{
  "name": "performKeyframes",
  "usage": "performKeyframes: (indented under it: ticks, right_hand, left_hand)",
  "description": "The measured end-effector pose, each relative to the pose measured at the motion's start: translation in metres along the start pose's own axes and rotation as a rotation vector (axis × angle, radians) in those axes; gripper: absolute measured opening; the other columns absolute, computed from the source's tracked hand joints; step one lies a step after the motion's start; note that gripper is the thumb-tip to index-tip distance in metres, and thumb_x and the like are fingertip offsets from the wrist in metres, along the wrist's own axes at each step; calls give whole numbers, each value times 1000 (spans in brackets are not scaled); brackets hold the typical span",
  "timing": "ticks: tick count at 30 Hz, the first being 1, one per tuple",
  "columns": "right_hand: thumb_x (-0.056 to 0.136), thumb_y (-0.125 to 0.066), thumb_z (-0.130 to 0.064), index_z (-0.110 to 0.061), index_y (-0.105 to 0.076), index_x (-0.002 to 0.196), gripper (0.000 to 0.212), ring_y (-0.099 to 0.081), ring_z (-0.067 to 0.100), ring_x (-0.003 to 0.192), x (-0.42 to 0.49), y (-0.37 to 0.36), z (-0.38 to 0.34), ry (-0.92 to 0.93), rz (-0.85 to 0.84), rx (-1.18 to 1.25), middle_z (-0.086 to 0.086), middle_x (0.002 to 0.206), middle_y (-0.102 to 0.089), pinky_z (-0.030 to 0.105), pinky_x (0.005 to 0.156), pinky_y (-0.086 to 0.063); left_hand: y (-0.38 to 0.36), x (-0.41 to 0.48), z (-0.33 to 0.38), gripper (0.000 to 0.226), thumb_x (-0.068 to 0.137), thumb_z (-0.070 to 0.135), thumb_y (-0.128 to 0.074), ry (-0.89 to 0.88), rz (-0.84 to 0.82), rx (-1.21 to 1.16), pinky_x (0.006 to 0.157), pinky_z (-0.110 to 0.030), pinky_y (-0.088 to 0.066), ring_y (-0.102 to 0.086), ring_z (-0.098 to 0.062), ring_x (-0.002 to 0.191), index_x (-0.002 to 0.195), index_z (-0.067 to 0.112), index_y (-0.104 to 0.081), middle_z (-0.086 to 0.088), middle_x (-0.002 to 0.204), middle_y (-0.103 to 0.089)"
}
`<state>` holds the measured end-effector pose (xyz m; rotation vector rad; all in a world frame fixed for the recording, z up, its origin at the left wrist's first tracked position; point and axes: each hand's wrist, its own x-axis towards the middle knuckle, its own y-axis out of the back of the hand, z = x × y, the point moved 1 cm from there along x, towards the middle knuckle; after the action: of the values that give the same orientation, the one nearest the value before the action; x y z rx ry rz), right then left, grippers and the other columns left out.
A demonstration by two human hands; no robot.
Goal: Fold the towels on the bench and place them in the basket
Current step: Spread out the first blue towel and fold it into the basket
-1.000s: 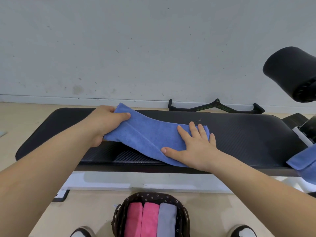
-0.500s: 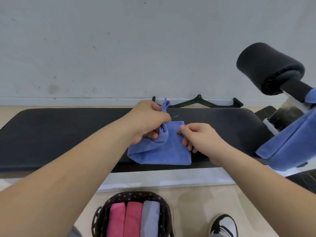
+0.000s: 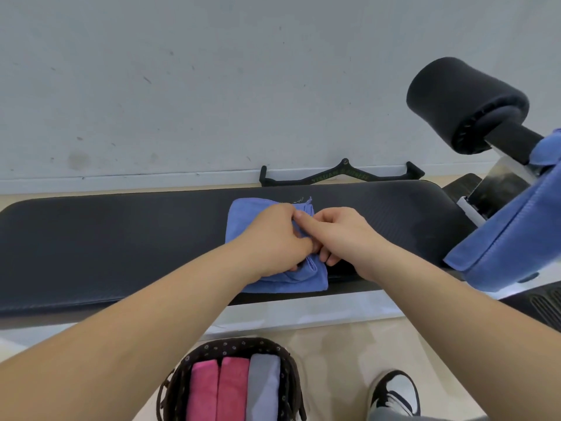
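Folding is under way on the blue towel (image 3: 246, 218). It lies on the black padded surface (image 3: 121, 238), a little right of the middle and close to the near edge. It is already doubled into a compact, squarish packet, with the layered fold showing along its right side.

Hands: the left hand (image 3: 273, 238) sits on top of the packet, fingers curled down around the right-hand fold. The right hand (image 3: 343, 235) meets it from the right, thumb laid on top and fingers tucked under the same edge. Both appear to have hold of the cloth, though the knuckles partly hide the contact.

Progress, as judged:
- The basket (image 3: 233, 347) stands on the floor below the near edge. It holds three folded towels side by side: two pink towels (image 3: 232, 387) and a grey towel (image 3: 262, 384).
- The blue towel looks one fold or a tidy-up short of ready and is not yet in the basket.
- A second blue towel (image 3: 510, 238) hangs unfolded over the frame at the right end, below the foam roller (image 3: 464, 101).
- Tally: three done, one in hand, at least one untouched.

Change from half a second ago: the left hand then held a gathered end of the cloth raised off the packet. That end is now down and flat, and the two hands have closed together at the right edge. A second ago the towel was a long strip stretched between the hands.
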<state>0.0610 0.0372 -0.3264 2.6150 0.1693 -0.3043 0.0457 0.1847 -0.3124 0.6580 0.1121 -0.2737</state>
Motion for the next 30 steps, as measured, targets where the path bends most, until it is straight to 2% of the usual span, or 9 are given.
performKeyframes:
  ticks: [3,5,9,16,19,22,26,28,30]
  right_hand:
    - [92,-66,-23,3,-67,94,26,-57,14,53,1,0,1,-22,-6,-20,9,72,-62,23,47,-50]
    - [93,-61,-18,-10,-62,89,9,-54,18,58,-2,-1,-1,-8,3,-59,12,75,-57,27,48,-47]
    - [97,-51,-18,-14,-42,79,20,-43,18,63,-7,-5,-11,54,24,-167,3,72,-46,31,57,-38]
    - [103,-48,-19,-16,-43,81,22,-43,12,66,-9,-5,-11,41,27,-263,0,81,-49,25,54,-32]
    - [103,-51,-23,-18,-46,83,21,-47,13,68,-3,-6,-6,53,68,-318,-1,82,-52,27,57,-35]
    - [101,-56,-28,-18,-49,100,12,-55,17,78,2,-7,-2,42,114,-400,-1,90,-57,32,65,-44]
    - [94,-65,-38,-22,-38,149,63,-58,27,115,-1,0,-8,166,208,-597,6,133,-53,45,90,-53]
    - [91,-67,-44,-27,-40,152,69,-46,24,133,-8,0,-13,305,178,-611,1,147,-42,45,103,-48]
    - [89,-66,-55,-28,-42,153,73,-32,22,145,-13,-5,-13,334,26,-641,0,155,-35,39,116,-36]
  left_hand:
    - [10,-4,-1,46,96,17,-68,18,-14,-78,66,-24,-62,-71,-10,60,139,19,-51,-8,86,-79]
    - [29,-6,-6,34,96,20,-67,-52,125,59,67,-22,-58,-70,-8,63,129,24,-61,3,84,-76]
    - [59,-12,-27,28,94,29,-67,-100,298,401,66,-23,-44,-55,-1,74,122,24,-65,11,81,-63]
    - [58,-22,-43,26,96,40,-67,-82,267,379,64,-20,-42,-56,-3,72,118,27,-65,9,75,-62]
    - [40,-28,-51,32,101,43,-54,-97,243,517,73,-33,-50,-59,-17,79,128,27,-59,7,80,-62]
    - [20,-33,-50,30,106,43,-38,-100,286,740,67,-37,-50,-59,-27,75,123,23,-54,0,84,-62]
    - [22,-32,-50,33,102,46,-45,-96,310,641,70,-38,-53,-61,-26,79,128,25,-52,2,87,-63]
    - [36,-30,-53,50,92,53,-60,-38,342,484,73,-38,-54,-63,-23,85,132,25,-48,5,91,-62]
    - [50,-28,-55,73,80,60,-72,81,342,367,75,-38,-55,-64,-18,89,134,19,-44,6,97,-61]
